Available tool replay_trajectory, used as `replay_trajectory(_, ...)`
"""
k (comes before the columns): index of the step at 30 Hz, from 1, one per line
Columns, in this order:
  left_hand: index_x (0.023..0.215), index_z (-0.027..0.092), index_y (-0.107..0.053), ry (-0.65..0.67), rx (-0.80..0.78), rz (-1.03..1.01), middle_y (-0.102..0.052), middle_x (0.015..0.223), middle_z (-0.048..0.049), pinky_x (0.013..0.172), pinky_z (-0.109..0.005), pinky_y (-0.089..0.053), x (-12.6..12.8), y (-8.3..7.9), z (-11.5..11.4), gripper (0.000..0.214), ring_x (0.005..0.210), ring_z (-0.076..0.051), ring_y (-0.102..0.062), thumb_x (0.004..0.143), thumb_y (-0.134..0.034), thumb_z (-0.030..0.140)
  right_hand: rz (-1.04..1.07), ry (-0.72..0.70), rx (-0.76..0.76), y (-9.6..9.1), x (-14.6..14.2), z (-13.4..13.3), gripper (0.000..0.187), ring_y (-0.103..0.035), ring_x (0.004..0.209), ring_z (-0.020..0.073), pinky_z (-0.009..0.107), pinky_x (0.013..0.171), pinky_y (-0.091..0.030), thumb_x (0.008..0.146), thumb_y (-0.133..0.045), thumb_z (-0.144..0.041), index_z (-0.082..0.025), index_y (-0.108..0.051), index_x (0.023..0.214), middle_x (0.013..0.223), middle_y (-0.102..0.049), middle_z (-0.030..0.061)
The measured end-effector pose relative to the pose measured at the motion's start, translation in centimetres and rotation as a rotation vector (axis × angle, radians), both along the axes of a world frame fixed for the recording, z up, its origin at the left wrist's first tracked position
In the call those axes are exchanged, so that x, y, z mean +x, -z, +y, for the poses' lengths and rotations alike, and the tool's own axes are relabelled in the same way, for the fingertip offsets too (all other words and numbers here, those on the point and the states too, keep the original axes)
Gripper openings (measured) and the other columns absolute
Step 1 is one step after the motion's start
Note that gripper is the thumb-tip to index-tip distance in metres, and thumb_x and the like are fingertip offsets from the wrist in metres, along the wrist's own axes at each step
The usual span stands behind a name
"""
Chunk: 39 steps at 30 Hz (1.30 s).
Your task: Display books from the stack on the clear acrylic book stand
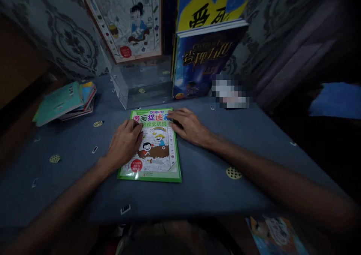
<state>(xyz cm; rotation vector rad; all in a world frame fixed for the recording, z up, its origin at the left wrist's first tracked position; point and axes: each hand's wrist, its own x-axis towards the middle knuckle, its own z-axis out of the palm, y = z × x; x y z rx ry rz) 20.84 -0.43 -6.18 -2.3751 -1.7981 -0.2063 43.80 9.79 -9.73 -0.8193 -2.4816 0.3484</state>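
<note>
Blue table (pixel 214 180), dimly lit, with a green-edged activity book (pixel 158 153) laid flat at its middle.
The book's left side is pressed by the left hand (pixel 125 142), its top right corner by the right hand (pixel 188 127); both are spread flat, clamped on nothing.

The one camera sits on the person's head and looks forward and down on the table (pixel 214 187). It is close: both forearms come in from the near corners, and the left hand (pixel 125 142) and right hand (pixel 190 127) lie on a book (pixel 158 161) in the middle. At the far side the view reaches the standing books (pixel 203 59) and the wall (pixel 64 41).
</note>
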Motion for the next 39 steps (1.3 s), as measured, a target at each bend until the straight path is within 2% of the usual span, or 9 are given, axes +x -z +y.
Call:
replay_trajectory(6, 0.119, 0.016, -0.060, 0.249, -0.048, -0.183, -0.061, 0.110, -0.0109, 0.090, -0.040, -0.050, 1.9, 0.1, -5.2, 0.028, 0.102, -0.024, -0.055, 0.099, -0.045, 0.029, -0.002, 0.006, 0.027, -0.4, 0.0, -2.2, 0.026, -0.053, 0.116, 0.0308, 0.048, 0.099, -0.039, 0.091, -0.049, -0.019, -0.017, -0.069, 0.106, 0.106, -0.072, 0.0107)
replay_trajectory(10, 0.123, 0.016, -0.057, 0.368, -0.057, -0.191, -0.061, 0.114, -0.0123, 0.091, -0.044, -0.050, 2.7, 0.1, -7.2, 0.035, 0.105, -0.027, -0.055, 0.095, -0.053, 0.038, 0.102, -0.088, -0.005, -0.4, 0.7, -5.1, 0.025, -0.057, 0.108, 0.0280, 0.045, 0.093, -0.045, 0.091, -0.050, -0.017, -0.017, -0.069, 0.107, 0.101, -0.073, 0.0103)
replay_trajectory(14, 0.120, 0.013, -0.059, 0.407, -0.004, -0.125, -0.063, 0.107, -0.0137, 0.085, -0.045, -0.051, 2.8, 0.0, -7.8, 0.036, 0.101, -0.028, -0.057, 0.093, -0.057, 0.038, 0.266, -0.193, -0.114, -0.9, 2.1, -8.4, 0.028, -0.061, 0.092, 0.0220, 0.037, 0.079, -0.053, 0.093, -0.049, -0.015, -0.019, -0.069, 0.112, 0.096, -0.072, 0.0085)
replay_trajectory(17, 0.115, 0.011, -0.061, 0.448, 0.058, -0.058, -0.066, 0.103, -0.0136, 0.082, -0.042, -0.051, 2.9, -0.2, -7.8, 0.030, 0.098, -0.028, -0.059, 0.095, -0.054, 0.032, 0.321, -0.199, -0.252, -1.5, 3.3, -10.7, 0.029, -0.063, 0.085, 0.0181, 0.032, 0.073, -0.053, 0.094, -0.049, -0.014, -0.020, -0.069, 0.113, 0.093, -0.070, 0.0073)
replay_trajectory(21, 0.114, 0.009, -0.062, 0.483, 0.132, 0.004, -0.068, 0.103, -0.0137, 0.079, -0.040, -0.051, 3.1, -0.3, -7.9, 0.028, 0.097, -0.027, -0.060, 0.097, -0.051, 0.029, 0.359, -0.190, -0.426, -1.8, 4.3, -12.2, 0.028, -0.064, 0.087, 0.0169, 0.032, 0.076, -0.054, 0.095, -0.050, -0.016, -0.019, -0.069, 0.114, 0.092, -0.070, 0.0070)
replay_trajectory(24, 0.112, 0.008, -0.063, 0.471, 0.148, 0.007, -0.069, 0.101, -0.0131, 0.079, -0.040, -0.051, 3.2, -0.3, -8.1, 0.028, 0.096, -0.027, -0.061, 0.097, -0.049, 0.028, 0.407, -0.178, -0.475, -1.7, 4.5, -12.4, 0.027, -0.064, 0.089, 0.0167, 0.033, 0.079, -0.054, 0.095, -0.050, -0.017, -0.020, -0.069, 0.115, 0.093, -0.071, 0.0062)
replay_trajectory(29, 0.112, 0.009, -0.064, 0.454, 0.152, 0.038, -0.070, 0.102, -0.0122, 0.080, -0.040, -0.052, 3.2, -0.3, -8.4, 0.029, 0.099, -0.028, -0.061, 0.098, -0.046, 0.028, 0.478, -0.206, -0.426, -1.8, 4.5, -12.5, 0.026, -0.064, 0.089, 0.0163, 0.034, 0.079, -0.054, 0.094, -0.050, -0.015, -0.019, -0.069, 0.112, 0.094, -0.071, 0.0063)
replay_trajectory(35, 0.116, 0.011, -0.062, 0.420, 0.217, 0.001, -0.070, 0.108, -0.0130, 0.082, -0.041, -0.050, 3.3, 0.7, -8.9, 0.029, 0.102, -0.027, -0.062, 0.098, -0.048, 0.029, 0.362, -0.275, -0.301, -2.3, 4.3, -13.0, 0.025, -0.063, 0.081, 0.0171, 0.032, 0.072, -0.053, 0.093, -0.051, -0.015, -0.018, -0.071, 0.108, 0.084, -0.071, 0.0067)
replay_trajectory(39, 0.122, 0.012, -0.060, 0.408, 0.145, -0.038, -0.068, 0.115, -0.0125, 0.089, -0.041, -0.048, 2.6, 0.9, -10.1, 0.030, 0.106, -0.025, -0.061, 0.098, -0.048, 0.026, 0.327, -0.288, -0.229, -2.4, 4.1, -13.2, 0.024, -0.063, 0.079, 0.0174, 0.032, 0.071, -0.054, 0.093, -0.052, -0.015, -0.017, -0.072, 0.105, 0.082, -0.072, 0.0065)
